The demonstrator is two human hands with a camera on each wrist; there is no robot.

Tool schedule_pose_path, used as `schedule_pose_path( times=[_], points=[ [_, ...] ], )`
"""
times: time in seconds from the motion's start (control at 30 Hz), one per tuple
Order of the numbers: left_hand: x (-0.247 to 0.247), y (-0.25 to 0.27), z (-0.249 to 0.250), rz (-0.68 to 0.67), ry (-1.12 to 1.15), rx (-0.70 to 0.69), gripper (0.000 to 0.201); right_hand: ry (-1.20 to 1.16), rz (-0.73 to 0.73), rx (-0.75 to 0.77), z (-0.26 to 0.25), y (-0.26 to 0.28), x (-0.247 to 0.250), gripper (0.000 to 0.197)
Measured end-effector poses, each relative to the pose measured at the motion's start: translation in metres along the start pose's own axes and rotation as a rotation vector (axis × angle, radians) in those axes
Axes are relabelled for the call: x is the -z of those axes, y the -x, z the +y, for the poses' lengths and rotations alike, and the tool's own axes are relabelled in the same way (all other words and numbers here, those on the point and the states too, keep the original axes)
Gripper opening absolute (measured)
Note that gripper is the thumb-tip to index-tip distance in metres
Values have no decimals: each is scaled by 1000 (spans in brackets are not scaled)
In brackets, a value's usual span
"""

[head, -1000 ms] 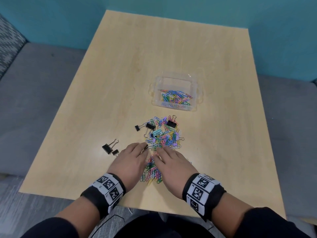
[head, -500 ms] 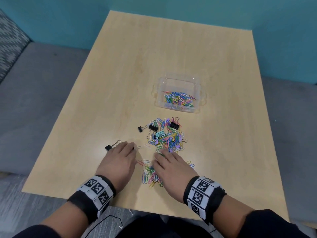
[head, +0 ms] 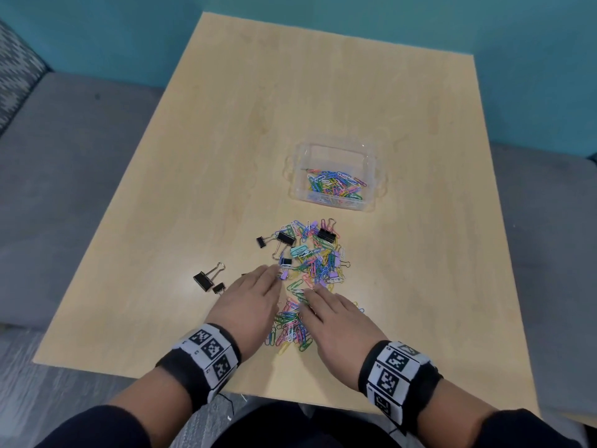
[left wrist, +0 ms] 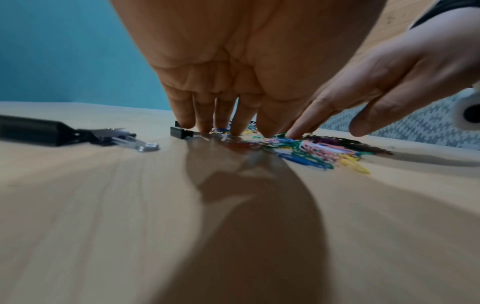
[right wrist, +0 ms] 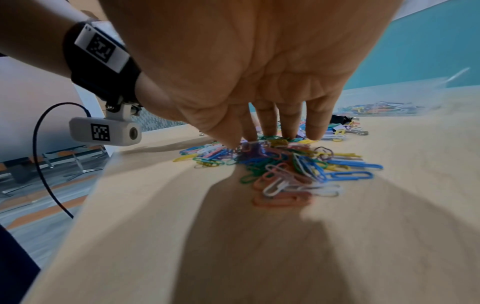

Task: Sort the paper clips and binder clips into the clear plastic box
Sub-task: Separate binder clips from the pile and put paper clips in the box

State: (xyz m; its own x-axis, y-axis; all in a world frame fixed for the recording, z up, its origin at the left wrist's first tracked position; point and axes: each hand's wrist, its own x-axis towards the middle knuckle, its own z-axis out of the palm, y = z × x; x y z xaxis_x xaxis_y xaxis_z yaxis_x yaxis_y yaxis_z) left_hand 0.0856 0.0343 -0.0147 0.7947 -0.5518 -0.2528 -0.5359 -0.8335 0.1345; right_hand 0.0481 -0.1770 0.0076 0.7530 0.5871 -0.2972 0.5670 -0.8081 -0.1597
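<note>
Both hands lie flat with fingers straight, the left hand (head: 250,302) and right hand (head: 336,321) flanking the near heap of paper clips (head: 292,328), pinching nothing, while the clear plastic box (head: 371,202) sits well beyond their fingertips, nearer the right.

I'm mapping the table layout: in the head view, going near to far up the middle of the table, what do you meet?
Near pile of paper clips between the hands → mixed heap of paper clips and binder clips → clear plastic box holding paper clips → bare table.
</note>
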Motion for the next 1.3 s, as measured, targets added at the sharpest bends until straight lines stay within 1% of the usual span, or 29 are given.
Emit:
schedule_pose_path(
  times=[0.13, 0.4, 0.53, 0.63, 0.7, 0.8, 0.9, 0.97, 1.07, 1.23, 1.3],
  points=[
    [-2, 12, 4, 25, -4, 25, 51, -7, -7, -17, 1, 2, 0, 59],
    [2, 20, 17, 159, 17, 6, 50, -20, -21, -1, -4, 2, 1, 58],
    [3, 13, 17, 144, -18, 43, 48, -37, -30, -15, -5, 0, 3, 58],
    [1, 14, 14, 139, 23, 74, 45, -40, -28, -18, -5, 2, 4, 58],
    [-4, 20, 13, 129, 44, 76, 44, -26, -11, -46, -5, 4, 8, 57],
    [-8, 28, 16, 128, 69, 36, 45, -14, -2, -78, -6, 6, 8, 58],
    [-10, 24, 18, 133, 99, -52, 48, -24, -17, -50, -6, 8, 4, 60],
    [-15, 19, 16, 116, 104, -75, 50, -36, -20, -42, -7, 9, 3, 59],
    [-16, 16, 12, 108, 108, -41, 49, -54, -18, -55, -8, 11, 3, 58],
    [-16, 25, 3, 137, 97, 37, 35, -56, -21, -73, -9, 18, -2, 60],
    [-14, 29, 1, 150, 97, 74, 36, -55, -26, -62, -9, 20, -3, 60]
  ],
)
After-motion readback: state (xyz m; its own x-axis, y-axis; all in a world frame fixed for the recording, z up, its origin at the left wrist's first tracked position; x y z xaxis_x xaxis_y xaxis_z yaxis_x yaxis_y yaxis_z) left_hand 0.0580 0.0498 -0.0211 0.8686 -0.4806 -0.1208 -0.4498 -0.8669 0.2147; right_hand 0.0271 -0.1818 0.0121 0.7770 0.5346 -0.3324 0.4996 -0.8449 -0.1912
